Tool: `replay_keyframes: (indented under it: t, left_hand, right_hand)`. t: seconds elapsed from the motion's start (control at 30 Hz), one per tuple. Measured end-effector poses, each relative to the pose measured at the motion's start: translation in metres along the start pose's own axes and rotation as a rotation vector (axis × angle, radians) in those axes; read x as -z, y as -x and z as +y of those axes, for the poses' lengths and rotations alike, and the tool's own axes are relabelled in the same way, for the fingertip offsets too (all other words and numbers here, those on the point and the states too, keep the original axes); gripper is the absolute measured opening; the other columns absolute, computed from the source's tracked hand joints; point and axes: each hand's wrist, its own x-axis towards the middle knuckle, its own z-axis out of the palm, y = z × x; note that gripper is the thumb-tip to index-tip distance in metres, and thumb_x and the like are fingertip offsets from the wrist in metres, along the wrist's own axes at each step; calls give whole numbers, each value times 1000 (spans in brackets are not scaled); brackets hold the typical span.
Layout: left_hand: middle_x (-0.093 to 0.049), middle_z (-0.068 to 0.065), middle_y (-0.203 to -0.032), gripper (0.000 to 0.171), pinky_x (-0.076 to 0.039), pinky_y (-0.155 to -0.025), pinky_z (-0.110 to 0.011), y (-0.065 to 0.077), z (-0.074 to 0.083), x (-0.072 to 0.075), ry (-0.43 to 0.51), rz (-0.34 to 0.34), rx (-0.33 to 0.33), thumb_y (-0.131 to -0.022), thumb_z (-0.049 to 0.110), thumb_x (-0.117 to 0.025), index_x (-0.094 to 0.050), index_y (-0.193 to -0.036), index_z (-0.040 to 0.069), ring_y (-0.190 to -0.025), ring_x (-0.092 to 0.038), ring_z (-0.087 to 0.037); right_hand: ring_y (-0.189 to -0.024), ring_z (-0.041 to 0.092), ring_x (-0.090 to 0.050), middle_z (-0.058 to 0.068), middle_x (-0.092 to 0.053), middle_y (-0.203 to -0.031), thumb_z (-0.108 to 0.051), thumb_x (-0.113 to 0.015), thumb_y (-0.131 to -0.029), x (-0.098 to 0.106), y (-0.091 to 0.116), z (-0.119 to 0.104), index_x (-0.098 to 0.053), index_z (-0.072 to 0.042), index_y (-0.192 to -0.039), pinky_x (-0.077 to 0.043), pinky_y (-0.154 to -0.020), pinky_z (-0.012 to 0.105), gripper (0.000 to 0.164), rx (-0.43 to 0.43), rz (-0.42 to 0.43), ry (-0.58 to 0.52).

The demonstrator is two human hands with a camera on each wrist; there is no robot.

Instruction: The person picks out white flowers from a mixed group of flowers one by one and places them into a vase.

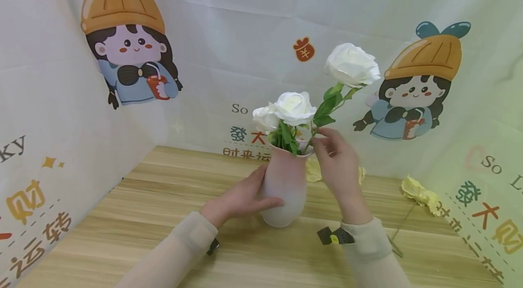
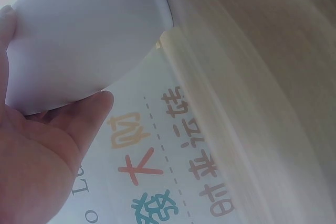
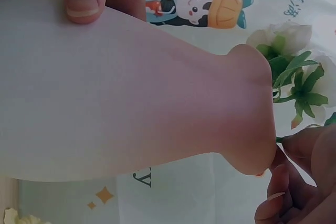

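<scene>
A vase (image 1: pixel 286 183), pink at the neck and white below, stands upright on the table. My left hand (image 1: pixel 245 195) grips its side, thumb across the front and fingers round the back; the left wrist view also shows the vase's pale body (image 2: pixel 89 35). At the rim, my right hand (image 1: pixel 340 163) pinches the green stem of a white rose (image 1: pixel 352 65), which leans out to the right. The stem's lower end is hidden inside the vase. Two more white roses, one fuller (image 1: pixel 295 108) and one partly behind it (image 1: pixel 264 118), stand in the vase with green leaves.
A yellow flower (image 1: pixel 421 195) with a long thin stem lies on the wooden table (image 1: pixel 155 197) at the right. Other yellow petals (image 1: pixel 313 171) show behind the vase. A printed cloth (image 1: pixel 229 42) hangs around the back and sides.
</scene>
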Motion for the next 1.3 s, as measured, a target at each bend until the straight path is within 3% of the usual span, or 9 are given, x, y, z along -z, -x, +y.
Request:
replay_keyframes:
  t: [0.27,0.53,0.77,0.93,1.3]
  left_hand:
    - [-44,-14,-141,109,-46,-98,-40,1,1,1,3,2,-2,-82,71,-65,-17,-155,6,-117,-50,-19]
    - [-41,-14,-143,111,-45,-100,-40,1,0,1,20,-3,-4,-82,71,-64,-15,-155,4,-119,-48,-19]
    - [-39,-14,-146,112,-43,-102,-41,1,0,1,12,-14,14,-82,73,-63,-14,-155,5,-123,-45,-20]
    - [-39,-15,-145,112,-43,-102,-41,1,0,1,13,-15,16,-81,73,-63,-14,-155,5,-122,-46,-21]
    - [-40,-15,-144,111,-44,-101,-41,0,1,1,8,-17,27,-82,72,-64,-16,-155,4,-120,-48,-21]
  right_hand:
    - [-68,15,-50,3,-66,-94,-24,-71,-94,0,1,-3,-73,-9,-106,-43,-54,33,20,-23,-59,72]
    - [-65,13,-51,0,-66,-93,-34,-71,-93,2,3,-4,-53,-8,-118,-44,-48,30,41,-106,-47,1]
    - [-73,15,-60,5,-70,-93,-30,-66,-96,2,1,-4,-67,-6,-106,-52,-60,37,27,-52,17,-12]
    - [-72,16,-60,5,-70,-91,-23,-68,-96,2,0,-2,-72,-5,-96,-51,-59,37,19,8,30,3]
    - [-72,14,-59,3,-71,-90,-25,-68,-96,2,0,0,-73,-6,-98,-50,-57,35,19,5,13,26]
